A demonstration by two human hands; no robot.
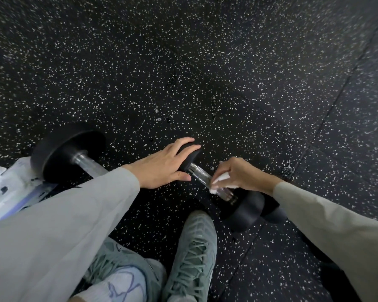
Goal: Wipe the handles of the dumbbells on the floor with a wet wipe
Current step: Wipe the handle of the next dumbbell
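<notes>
While the left hand (162, 165) is resting spread over the far rubber head (189, 156) of the nearer dumbbell, fingers draped across its top and thumb lying just short of the bar, the right hand (242, 175) is pinching a white wet wipe (222, 180) closed around the chrome handle (202, 177). The left hand is not clenching anything; it is pressing down flat, most likely to keep the round-headed weight from rolling on the speckled rubber floor (227, 73) as the wipe is being rubbed along the bar. The wipe is sitting toward the handle's near end, right under the right hand's fingertips and close to the near head (247, 211), which is lying just below that wrist.

This dumbbell's long axis is running diagonally between the two hands, from the head under the left palm down and away toward the head beneath the right forearm, so the bare stretch of bar is showing between thumb and wipe. That stretch probably remains to be covered.

A second dumbbell (68, 155) is lying beyond the left sleeve, well apart from both hands, its bar pointing along much the same diagonal before disappearing under the sleeve. A white packet (11, 188), possibly the wipe pack, is lying beside it. A grey-green shoe (194, 253) is planted just below the nearer dumbbell.
</notes>
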